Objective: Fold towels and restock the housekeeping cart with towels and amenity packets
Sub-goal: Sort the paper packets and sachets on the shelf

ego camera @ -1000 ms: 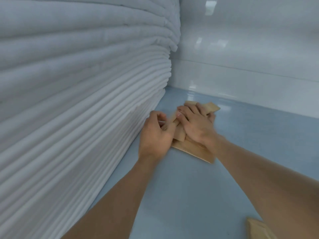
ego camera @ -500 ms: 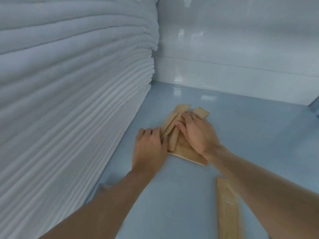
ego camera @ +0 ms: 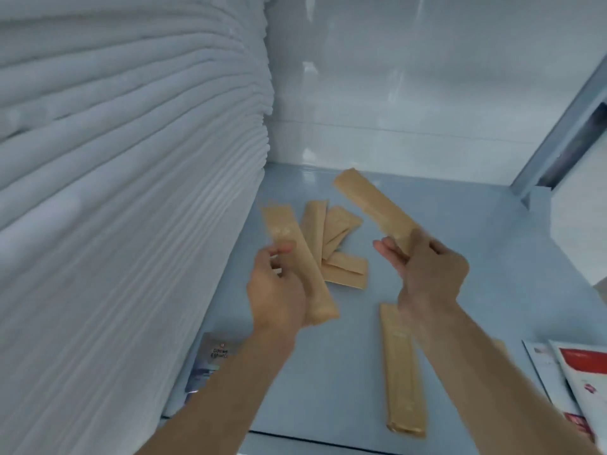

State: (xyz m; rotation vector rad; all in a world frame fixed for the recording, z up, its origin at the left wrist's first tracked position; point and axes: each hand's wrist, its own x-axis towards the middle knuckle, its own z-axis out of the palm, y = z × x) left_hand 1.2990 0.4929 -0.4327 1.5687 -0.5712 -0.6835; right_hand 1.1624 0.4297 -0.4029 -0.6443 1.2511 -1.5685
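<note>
Kraft-brown paper packets are the business now; towel stack (ego camera: 124, 198) already fills the shelf's left side, white and folded, and serves as landmark. Shelf floor (ego camera: 460, 257) is pale blue.

Hands are apart, each clamped on one packet. Left hand (ego camera: 279, 290), just right of the towel stack, grips a long packet (ego camera: 295, 257) across its lower half, thumb on the face, packet tilted up and away. Right hand (ego camera: 430, 274), farther right of the stack, pinches the near end of another long packet (ego camera: 371, 205), which is lifted off the shelf and angled toward the back corner.

Loose heap of packets (ego camera: 331, 244) lies between the two hands, near the stack's foot, overlapping untidily. One more packet (ego camera: 402, 372) lies flat under the right forearm. Silvery sachet (ego camera: 210, 362) rests against the stack's base; red-and-white leaflets (ego camera: 578, 382) sit well to the right.

Step judged: the amenity restock, sorting or aligning packets. Next move likely calls for laying both held packets parallel beside the heap, then squaring the heap itself.
</note>
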